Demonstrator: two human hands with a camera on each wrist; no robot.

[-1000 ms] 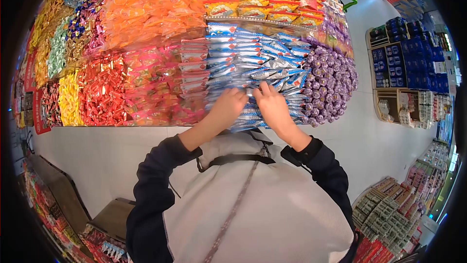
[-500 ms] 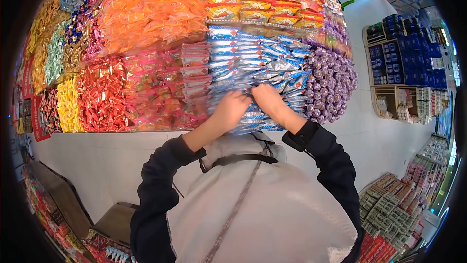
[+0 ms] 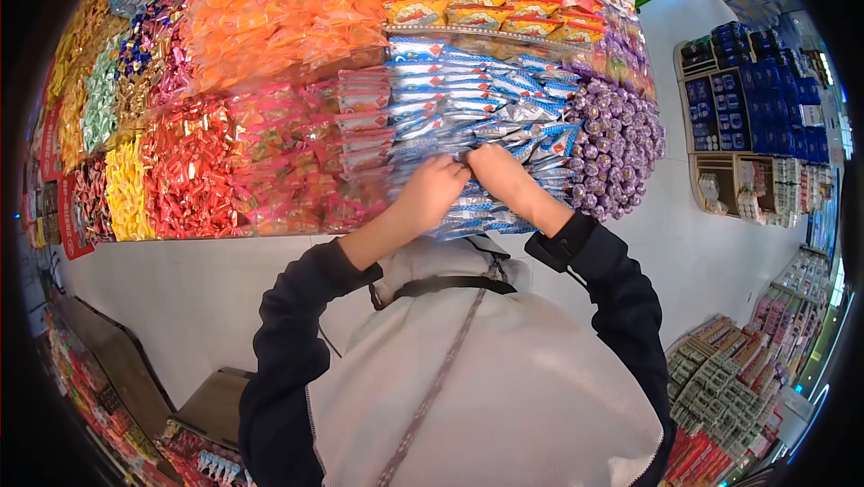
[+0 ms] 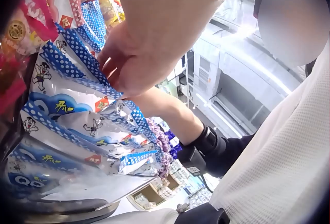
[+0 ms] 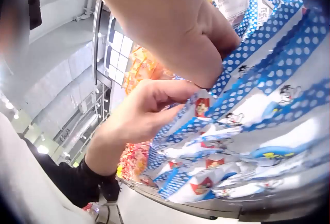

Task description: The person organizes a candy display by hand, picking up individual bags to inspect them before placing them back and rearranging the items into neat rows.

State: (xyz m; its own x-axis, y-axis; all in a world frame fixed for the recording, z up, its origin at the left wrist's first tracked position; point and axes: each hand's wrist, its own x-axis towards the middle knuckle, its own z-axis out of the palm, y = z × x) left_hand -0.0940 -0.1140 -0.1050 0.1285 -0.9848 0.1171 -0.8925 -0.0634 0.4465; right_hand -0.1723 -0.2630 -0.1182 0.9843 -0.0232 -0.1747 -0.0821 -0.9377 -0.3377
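Note:
Rows of blue-and-white candy packets (image 3: pixel 441 91) with polka-dot edges stand in a display bin. Both hands are side by side over the near rows. My left hand (image 3: pixel 434 190) pinches the top edge of a candy packet, its thumb and fingers seen from the side in the right wrist view (image 5: pixel 144 111). Close beside it, my right hand (image 3: pixel 502 179) has its fingers curled at a dotted packet edge (image 5: pixel 232 67). In the left wrist view, the left fingers (image 4: pixel 111 64) bend over the packet tops. Their tips are partly hidden.
Left of the packets lie pink-wrapped candies (image 3: pixel 279 163), red candies (image 3: pixel 189 172) and yellow ones (image 3: pixel 126 185). Purple-wrapped balls (image 3: pixel 616 149) fill the right end. Behind a clear divider are orange packets (image 3: pixel 288 10) and yellow-red packets (image 3: pixel 477 10). Stocked shelves (image 3: pixel 756 109) stand across the floor.
The right hand has drawn in toward the left hand, its fingers now close to the left fingertips. Both hands stay over the near blue-and-white packets.

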